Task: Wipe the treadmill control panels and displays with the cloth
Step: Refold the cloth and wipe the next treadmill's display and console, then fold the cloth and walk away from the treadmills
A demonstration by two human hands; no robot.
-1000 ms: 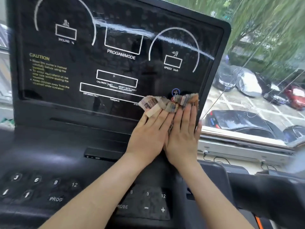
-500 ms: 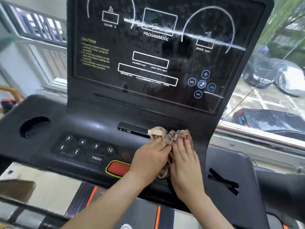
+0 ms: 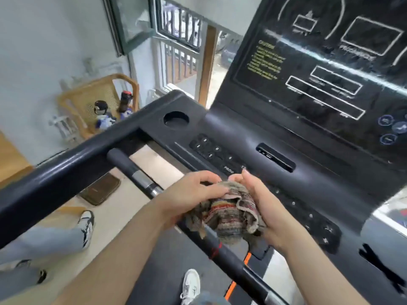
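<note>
Head-camera view looking down at a black treadmill console. Both hands hold a bunched, striped knitted cloth [image 3: 231, 213] in the air just in front of the console's near edge, apparently touching no panel. The left hand [image 3: 193, 190] lies over the top of the bundle, fingers curled down onto it. The right hand [image 3: 267, 208] cups it from the side and beneath, fingers wrapped round the fabric. A frayed end hangs loose below the hands, above the handlebar [image 3: 132, 170].

Just beyond the cloth is the left keypad [image 3: 210, 150], with a round cup holder [image 3: 176, 119] past it. The right keypad [image 3: 312, 219] sits just right of the right hand. The tall glossy display [image 3: 330, 84] rises at upper right, crossed by a pale streak.

Likely risks: a firm wipe over either keypad could press a key and start the belt [image 3: 171, 260], and a white shoe [image 3: 191, 281] stands on it. The dangling end could catch on the handlebar or drag across keys. A wadded cloth meets little surface, so it may smear the glass instead of clearing it.

Readable writing: "PROG" on a key of the left keypad, and a yellow heading "CAUTION" on the display, the lines beneath it too blurred to read. Other screen labels and key digits are smeared. No brand name shows
</note>
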